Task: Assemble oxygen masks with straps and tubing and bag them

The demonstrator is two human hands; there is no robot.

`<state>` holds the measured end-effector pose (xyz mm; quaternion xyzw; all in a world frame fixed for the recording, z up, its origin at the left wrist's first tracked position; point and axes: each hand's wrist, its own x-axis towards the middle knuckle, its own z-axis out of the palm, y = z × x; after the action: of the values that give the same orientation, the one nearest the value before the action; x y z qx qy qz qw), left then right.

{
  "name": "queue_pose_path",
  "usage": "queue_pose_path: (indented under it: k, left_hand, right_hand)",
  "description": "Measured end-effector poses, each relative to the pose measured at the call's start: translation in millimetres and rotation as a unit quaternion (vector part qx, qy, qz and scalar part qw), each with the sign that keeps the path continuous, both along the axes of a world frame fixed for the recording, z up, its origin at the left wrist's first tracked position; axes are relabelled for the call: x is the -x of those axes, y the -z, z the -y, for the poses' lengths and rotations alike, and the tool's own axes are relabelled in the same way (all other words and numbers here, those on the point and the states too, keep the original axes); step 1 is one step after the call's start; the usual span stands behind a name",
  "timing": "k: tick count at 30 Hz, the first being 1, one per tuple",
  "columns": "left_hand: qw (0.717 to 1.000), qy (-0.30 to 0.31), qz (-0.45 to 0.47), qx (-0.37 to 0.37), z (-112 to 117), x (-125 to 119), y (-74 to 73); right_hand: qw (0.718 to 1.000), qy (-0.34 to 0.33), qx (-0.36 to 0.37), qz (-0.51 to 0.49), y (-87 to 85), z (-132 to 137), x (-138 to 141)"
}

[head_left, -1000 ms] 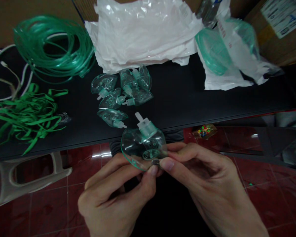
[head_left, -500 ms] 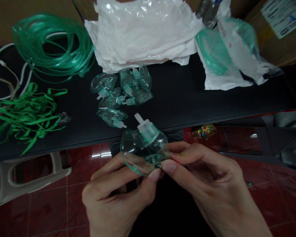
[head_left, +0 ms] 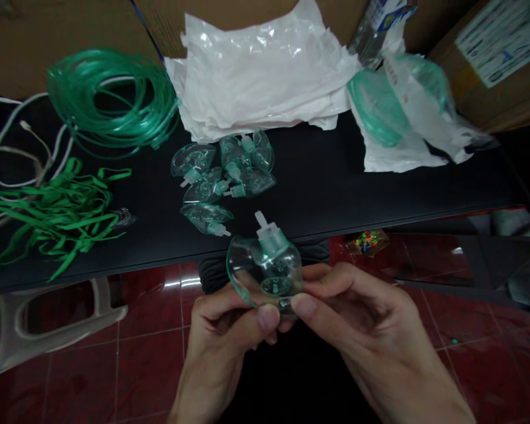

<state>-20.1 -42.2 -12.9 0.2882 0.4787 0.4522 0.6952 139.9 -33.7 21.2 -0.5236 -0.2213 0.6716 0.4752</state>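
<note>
Fingers: on both sides, thumb and fingers close on the lower edge of one clear mask (head_left: pixel 289 265). Left hand (head_left: pixel 223 333) grips the edge with thumb on top, some fingers tucked beneath. Right hand (head_left: pixel 366 321) pinches the same edge just beside it; its thumb tip meets a small metal strip (head_left: pixel 285 303) lying between the two thumbs. Whether the strip is fully seated: cannot tell, the right thumb partly covers it.

Mask: held up off the table (head_left: pixel 318 203), at its near edge, spout (head_left: pixel 272 240) pointing away from the body. An oval vent (head_left: pixel 275 286) sits just above the strip.

Handling notes (judgement): the wall looks thin and flexible, so back it from underneath with the fingers while the thumbs press. Keep the strip square to the edge; press evenly along its length, not at one end. Avoid denting the vent.

Farther out: a cluster of similar masks (head_left: pixel 198 189) on the table beyond; green straps (head_left: pixel 75 206) and coiled tubing (head_left: pixel 70 106) to the left; white packets (head_left: pixel 265 82) at the back.
</note>
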Motion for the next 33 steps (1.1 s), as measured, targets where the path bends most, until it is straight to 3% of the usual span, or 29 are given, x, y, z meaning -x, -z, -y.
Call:
queue_pose_path:
  k: [7, 10, 15, 21, 26, 33]
  left_hand:
    - [0.996, 0.026, -0.067, -0.048, -11.5, -1.5, 3.7]
    - [0.993, 0.048, -0.101, -0.034, -19.9, -4.0, 3.9]
    - [0.998, 0.042, -0.027, 0.039, -26.2, -4.7, 12.0]
    - [0.99, 0.053, 0.111, 0.066, -32.3, -2.9, 15.6]
    - [0.994, 0.066, 0.064, 0.053, -34.4, 1.3, 13.8]
    - [0.995, 0.081, 0.023, 0.043, -36.0, -1.0, 5.2]
  right_hand:
    - [0.995, 0.032, -0.048, 0.084, 11.7, -0.6, 1.8]
    - [0.992, 0.057, -0.064, 0.09, 17.4, -3.8, 3.8]
    - [1.0, 0.01, 0.003, -0.011, 20.8, -10.3, 2.5]
    - [0.986, -0.024, 0.043, -0.158, 21.8, -12.1, -3.5]
    - [0.967, -0.043, 0.054, -0.246, 18.8, -15.4, -5.4]
    - [0.959, -0.08, 0.077, -0.259, 20.6, -19.2, -4.4]
